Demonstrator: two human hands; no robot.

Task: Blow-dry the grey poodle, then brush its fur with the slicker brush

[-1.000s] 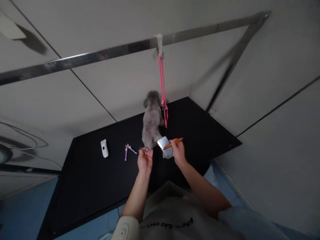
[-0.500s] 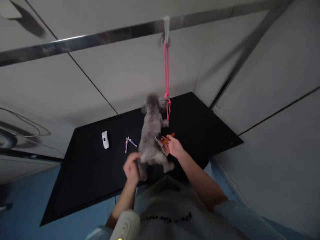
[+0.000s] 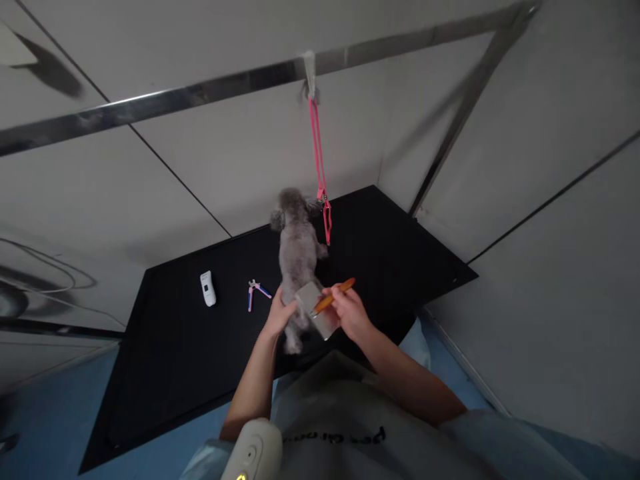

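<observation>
A small grey curly-coated dog (image 3: 299, 257) stands on the black table (image 3: 175, 347), its back toward me and its head toward the wall. My left hand (image 3: 278, 316) grips the left side of its hindquarters, thumb on top; the other fingers are partly hidden. In my right hand (image 3: 351, 316) is a slicker brush, its orange-brown wooden handle (image 3: 333, 297) held between thumb and fingers. The brush's flat rectangular head (image 3: 309, 297) lies over the right side of the dog's rump. Its pin side is hard to make out.
Left of the dog lie pink-and-blue nail clippers (image 3: 257, 291) and a white hair trimmer (image 3: 207, 289). A pink grooming loop (image 3: 319, 147) hangs from a metal bar (image 3: 220, 88) beside the dog's head. Behind the table is a panelled wall (image 3: 250, 160).
My left hand has moved up and settled on the dog's hindquarters. The brush has tilted flatter, showing its plate's face, and its handle has swung. The whole view has shifted slightly.
</observation>
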